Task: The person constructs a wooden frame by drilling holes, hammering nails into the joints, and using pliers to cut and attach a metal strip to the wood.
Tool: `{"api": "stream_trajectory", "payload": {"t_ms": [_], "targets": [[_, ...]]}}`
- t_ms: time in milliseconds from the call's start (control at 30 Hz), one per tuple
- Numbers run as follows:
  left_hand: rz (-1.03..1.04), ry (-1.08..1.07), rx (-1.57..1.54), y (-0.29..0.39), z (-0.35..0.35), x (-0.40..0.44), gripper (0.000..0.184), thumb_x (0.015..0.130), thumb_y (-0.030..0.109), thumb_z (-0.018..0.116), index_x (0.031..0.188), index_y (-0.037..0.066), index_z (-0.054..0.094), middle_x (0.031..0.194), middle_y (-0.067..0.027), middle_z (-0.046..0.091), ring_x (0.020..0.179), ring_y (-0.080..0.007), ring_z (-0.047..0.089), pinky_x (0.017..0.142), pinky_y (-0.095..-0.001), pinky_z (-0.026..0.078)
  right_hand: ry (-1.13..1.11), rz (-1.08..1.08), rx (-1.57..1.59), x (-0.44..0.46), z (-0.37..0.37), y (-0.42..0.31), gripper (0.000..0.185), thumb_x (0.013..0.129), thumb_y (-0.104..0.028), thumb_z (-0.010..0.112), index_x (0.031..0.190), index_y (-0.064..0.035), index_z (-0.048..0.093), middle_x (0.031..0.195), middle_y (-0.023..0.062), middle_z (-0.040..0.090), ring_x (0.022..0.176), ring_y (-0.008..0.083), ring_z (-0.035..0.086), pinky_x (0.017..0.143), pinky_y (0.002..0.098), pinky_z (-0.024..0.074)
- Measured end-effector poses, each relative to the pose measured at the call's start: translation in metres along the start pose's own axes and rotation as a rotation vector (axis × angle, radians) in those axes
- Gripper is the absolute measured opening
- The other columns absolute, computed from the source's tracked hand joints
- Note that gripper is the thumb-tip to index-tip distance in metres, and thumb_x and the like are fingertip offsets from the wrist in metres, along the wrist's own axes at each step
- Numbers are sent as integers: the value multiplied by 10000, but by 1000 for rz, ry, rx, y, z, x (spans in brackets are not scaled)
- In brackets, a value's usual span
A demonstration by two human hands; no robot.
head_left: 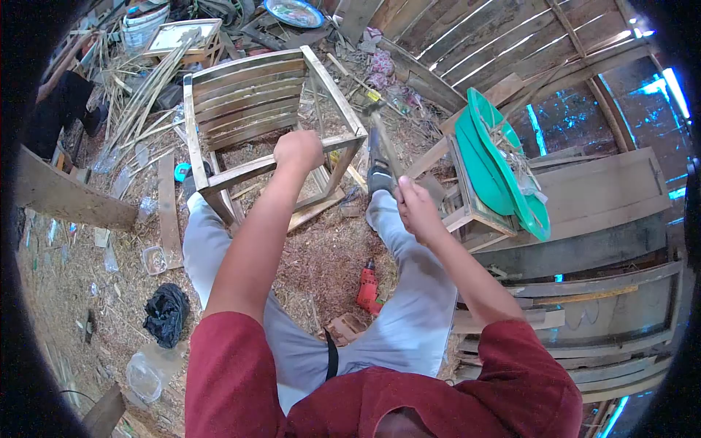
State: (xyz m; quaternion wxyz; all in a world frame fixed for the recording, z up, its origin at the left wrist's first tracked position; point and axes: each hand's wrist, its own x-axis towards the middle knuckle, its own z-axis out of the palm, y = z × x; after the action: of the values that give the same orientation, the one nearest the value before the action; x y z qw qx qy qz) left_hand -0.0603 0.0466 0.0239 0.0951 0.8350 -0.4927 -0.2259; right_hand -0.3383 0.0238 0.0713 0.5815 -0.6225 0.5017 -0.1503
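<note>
A wooden chair or stool frame [244, 174] with a slatted side stands on the floor in front of me, between and beyond my feet. My left hand [299, 151] is closed around its near top rail. In my right hand [418, 208] is a hammer [388, 146], gripped low on its wooden handle. The hammer is raised, its head up and slightly blurred, just right of the frame's right corner. A red power drill [368, 287] lies on the ground between my legs.
Right of me, green plastic chair-like pieces [496, 160] rest on another wooden frame [454, 175]. Wooden panels [591, 197] lean along the right wall. Sawdust and scraps cover the floor, with a black plastic bag [166, 315], a plank [169, 212] and a curved board [73, 191] at left.
</note>
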Motion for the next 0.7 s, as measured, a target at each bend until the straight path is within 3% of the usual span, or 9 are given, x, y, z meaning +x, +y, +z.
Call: {"api": "stream_trajectory", "payload": {"t_ms": [133,233,300,367,533,633,667,700], "targets": [[-2,9,4,-1,5,2,288,860,147,618,1081,57,778,1159,-183,744,1088,-344,723,911,-429,587,49,-159,205,-9,-1,-33,442,1097,-491,417,801,-167,473,559,-82,355,401,43,296,359,237,215],[-15,22,11,-1,6,4,285,860,150,620,1078,60,780,1172,-182,740,1093,-346,721,915,-433,586,149,-423,66,0,-6,-20,452,1100,-482,410,778,-170,470,563,-80,359,418,41,313,374,241,217],[-13,1,7,1,3,2,285,860,155,625,1080,61,780,1177,-181,739,1098,-344,719,919,-435,585,144,-247,-72,1,-3,-5,462,1096,-482,416,759,-170,466,562,-79,364,431,40,324,390,238,226],[-15,1,2,2,0,0,283,858,160,631,1078,61,780,1172,-179,740,1094,-344,720,917,-436,586,28,61,-82,1,-4,-1,467,1094,-488,415,757,-169,466,562,-80,363,435,40,326,394,239,229],[18,25,0,-1,5,1,275,854,171,644,1064,58,781,1130,-178,751,1055,-349,732,894,-439,596,89,-343,77,-19,7,-53,494,1103,-478,385,753,-137,460,572,-52,383,444,50,343,400,243,248],[10,36,12,-3,10,5,270,850,175,649,1054,59,782,1112,-176,755,1033,-353,737,881,-442,601,179,-435,39,-10,2,-32,459,1117,-374,427,761,-91,493,659,-42,424,577,62,392,521,269,308],[15,45,11,-4,12,7,269,848,176,650,1052,59,782,1112,-177,754,1033,-352,736,883,-443,600,372,-675,-429,0,6,-13,467,1111,-384,436,760,-79,482,661,-37,418,578,80,394,533,287,317],[23,52,9,-5,16,9,269,847,177,651,1051,58,782,1112,-178,754,1034,-352,736,885,-444,600,268,-491,-391,5,0,4,472,1108,-396,439,755,-86,480,655,-39,415,573,79,391,530,287,318]]}}
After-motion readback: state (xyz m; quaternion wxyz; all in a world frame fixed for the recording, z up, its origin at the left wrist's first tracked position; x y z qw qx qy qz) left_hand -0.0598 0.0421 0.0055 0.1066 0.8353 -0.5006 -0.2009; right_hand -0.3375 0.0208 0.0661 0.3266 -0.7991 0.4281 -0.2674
